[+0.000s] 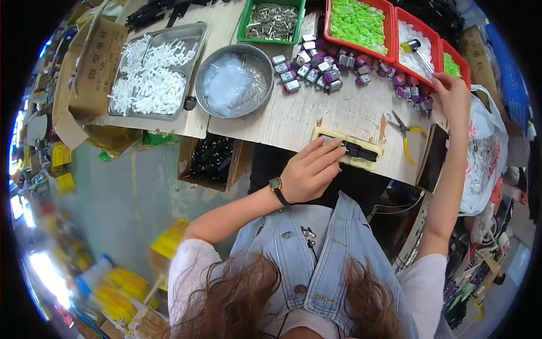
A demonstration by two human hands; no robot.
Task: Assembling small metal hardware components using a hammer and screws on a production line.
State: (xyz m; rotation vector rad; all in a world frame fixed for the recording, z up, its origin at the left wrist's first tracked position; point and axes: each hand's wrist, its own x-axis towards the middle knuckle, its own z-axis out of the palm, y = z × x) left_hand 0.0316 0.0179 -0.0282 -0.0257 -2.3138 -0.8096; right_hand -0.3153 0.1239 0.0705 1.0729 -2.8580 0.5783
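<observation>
Looks like a workshop for assembling small parts by hand. Includes a worn, pale desk (350,110) set out with components in bulk: white plastic pieces (160,90) in a divided metal tray (189,35), metal pins (272,21) in a green bin (268,40), green and white pieces in red bins (361,51), a round metal bowl (265,65), and a scatter of small silver-and-purple motors (324,66). Shows working gear too: yellow-handled pliers (404,131), a screwdriver (411,45) and a pale yellow fixture (361,164) at the near edge. Stores further stock in an open cardboard box (96,68), a carton (237,161) of black parts below, and a bulging plastic bag (483,175). Continues leftward into a greenish floor (113,186) cluttered with blurred yellow items (169,243).
</observation>
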